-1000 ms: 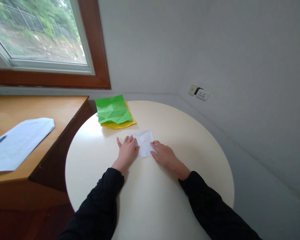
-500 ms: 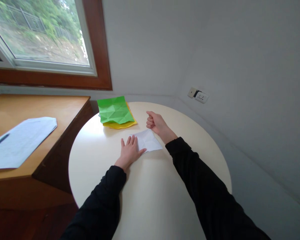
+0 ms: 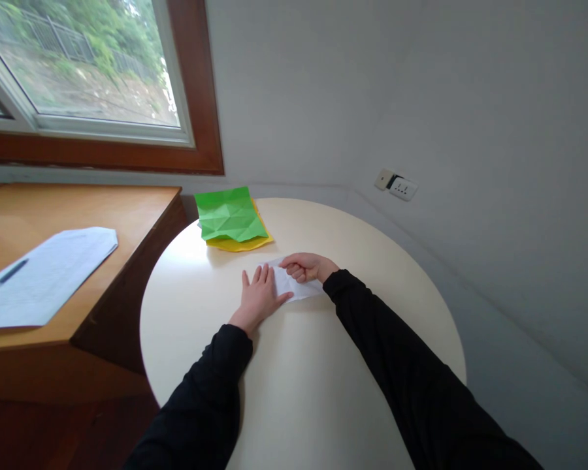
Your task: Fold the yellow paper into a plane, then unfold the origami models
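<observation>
A small folded white paper (image 3: 296, 288) lies on the round cream table (image 3: 323, 365), a little beyond its middle. My left hand (image 3: 257, 297) rests flat on the paper's left end, fingers spread and pointing away from me. My right hand (image 3: 304, 266) is curled into a loose fist and rests on the paper's far edge, with the knuckles toward the left hand. The fist and the palm hide much of the sheet. Both arms are in black sleeves.
A creased green sheet (image 3: 229, 215) lies on a yellow sheet (image 3: 245, 244) at the table's far left edge. To the left, a wooden desk (image 3: 102, 215) carries a printed paper (image 3: 44, 274) with a pen (image 3: 2, 280). A wall socket (image 3: 400, 186) sits on the right wall.
My right hand left the paper's near right corner, rose as a fist beyond the sheet, and has come down onto its far edge. The left hand stayed flat on the paper.
</observation>
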`<state>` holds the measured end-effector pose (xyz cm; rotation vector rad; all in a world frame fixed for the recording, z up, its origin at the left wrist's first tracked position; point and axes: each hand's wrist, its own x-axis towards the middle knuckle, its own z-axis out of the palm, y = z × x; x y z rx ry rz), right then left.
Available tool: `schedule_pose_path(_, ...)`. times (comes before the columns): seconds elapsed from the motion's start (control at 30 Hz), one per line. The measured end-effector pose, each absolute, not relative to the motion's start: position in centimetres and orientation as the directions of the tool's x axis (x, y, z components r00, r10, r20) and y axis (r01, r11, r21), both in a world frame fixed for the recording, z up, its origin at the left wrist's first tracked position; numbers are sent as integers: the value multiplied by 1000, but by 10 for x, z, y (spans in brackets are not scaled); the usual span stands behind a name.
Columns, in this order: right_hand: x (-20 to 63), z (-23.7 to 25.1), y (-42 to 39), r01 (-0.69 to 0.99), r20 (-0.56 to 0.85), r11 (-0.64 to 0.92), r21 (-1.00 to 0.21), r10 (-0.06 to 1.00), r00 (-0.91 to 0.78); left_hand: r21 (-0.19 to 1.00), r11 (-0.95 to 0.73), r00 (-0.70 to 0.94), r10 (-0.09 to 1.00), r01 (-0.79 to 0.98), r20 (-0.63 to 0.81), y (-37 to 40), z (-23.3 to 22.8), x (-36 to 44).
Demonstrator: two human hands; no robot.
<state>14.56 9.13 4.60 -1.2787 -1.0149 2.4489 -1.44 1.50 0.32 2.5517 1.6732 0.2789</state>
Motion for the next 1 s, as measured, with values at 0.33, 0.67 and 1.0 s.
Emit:
schedule_pose_path(0.33,162,16,97,-27,-553,-739,-673,527,-645,146,-408,404,913,901,59,15,8,-16)
schedule_pose_path(0.67,168,11,96,-55,-411,-675,-736,510,-756,142,-414,400,909,899,121,17,1,-17)
schedule_pose_path(1.0,175,14,95,-212,-325,-599,-772,659,-678,152,-370,357,928,916,106,15,3,-15)
